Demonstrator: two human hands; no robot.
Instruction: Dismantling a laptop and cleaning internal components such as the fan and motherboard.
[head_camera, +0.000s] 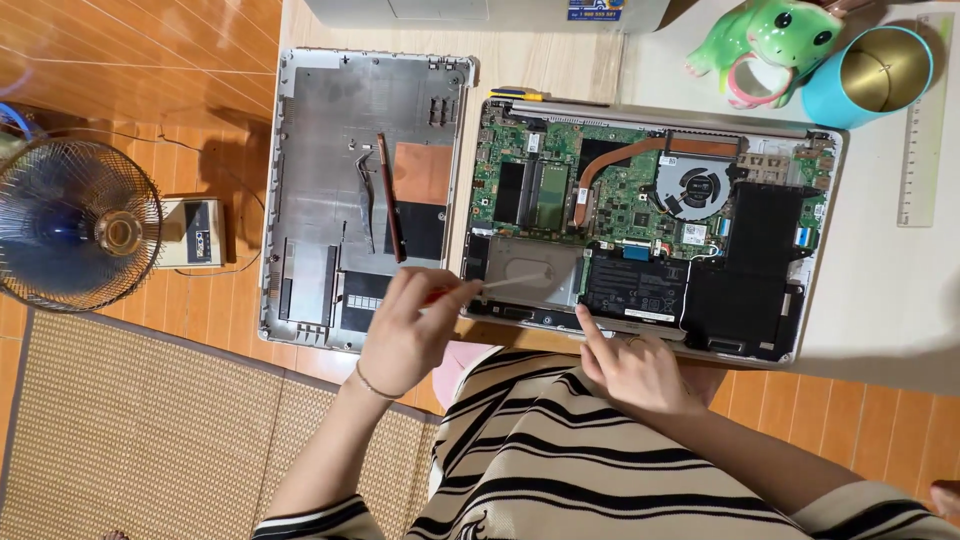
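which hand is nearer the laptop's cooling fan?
Right. The right hand rests at the laptop's front edge, below the fan; the left hand, holding a screwdriver, sits farther left.

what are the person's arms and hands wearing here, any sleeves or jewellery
Both hands are bare, with no gloves. The left hand has a thin gold-coloured bracelet around its wrist. The right hand seems to carry a slim ring on one finger, though it is small in view. Both forearms are uncovered; loose cream sleeves with black stripes begin near the elbows.
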